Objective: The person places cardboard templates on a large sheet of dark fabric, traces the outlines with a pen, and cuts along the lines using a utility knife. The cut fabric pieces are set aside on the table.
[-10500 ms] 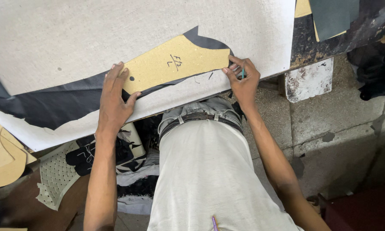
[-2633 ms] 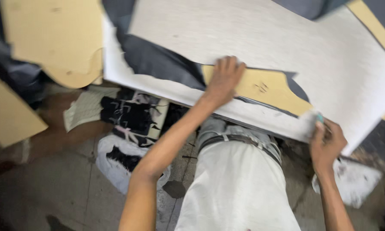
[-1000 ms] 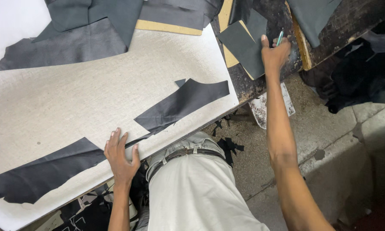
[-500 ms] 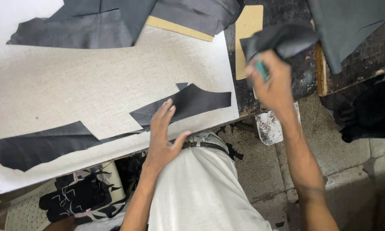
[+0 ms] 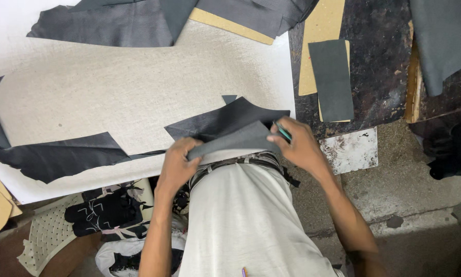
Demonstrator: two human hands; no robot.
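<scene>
Dark grey leather, a cut piece, is stretched between both hands at the near edge of the worktop, just above the person's waist. The left hand is closed on the piece's left end, fingers curled over the edge; the right hand pinches the right end while also gripping a slim teal-handled tool that points toward eleven o'clock. Beneath the held piece, at its twelve o'clock, a black leather offcut lies flat on the pale textured cutting sheet. At nine o'clock from the hands a long black strip runs along the sheet's near edge. At one o'clock from the right hand, a dark rectangular piece rests on a tan cardboard pattern, on the darker stained part of the worktop. Larger grey hides lie at the far side, toward eleven o'clock.
</scene>
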